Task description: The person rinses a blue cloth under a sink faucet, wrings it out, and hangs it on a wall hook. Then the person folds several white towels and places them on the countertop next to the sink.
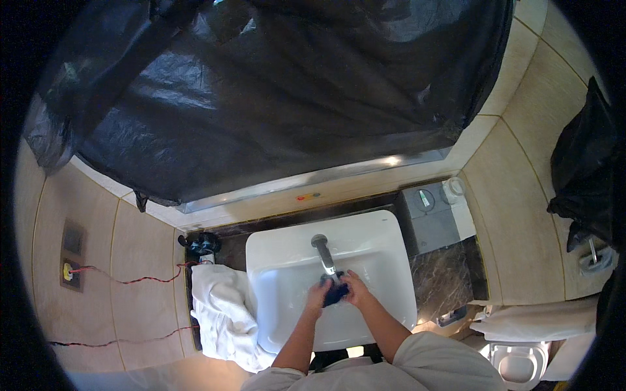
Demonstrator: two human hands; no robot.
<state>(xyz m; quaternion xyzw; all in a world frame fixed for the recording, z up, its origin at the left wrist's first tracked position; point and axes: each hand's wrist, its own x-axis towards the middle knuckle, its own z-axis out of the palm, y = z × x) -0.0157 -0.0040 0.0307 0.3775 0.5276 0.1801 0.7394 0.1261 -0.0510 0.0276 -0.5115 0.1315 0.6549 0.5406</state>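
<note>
Left hand [317, 295] and right hand [354, 288] gripped dark cloth [335, 294] beneath faucet [325, 256], inside sink [399, 274] rim; open basin either side, towel [223, 309] beside left edge.

Both forearms rise from the lower edge and lean toward each other, meeting near the middle of the frame, a little below centre. The left forearm [298, 339] slants up and to the right; the right forearm [385, 324] slants up and to the left. Both are bare below short, pale sleeves [430, 358]. The left hand [316, 297] and right hand [356, 290] face one another, a narrow gap between them, with the fingers bent inward in a closed hold. Blur hides the separate fingers. The torso [365, 379] fills the bottom centre, seen from above.
</note>
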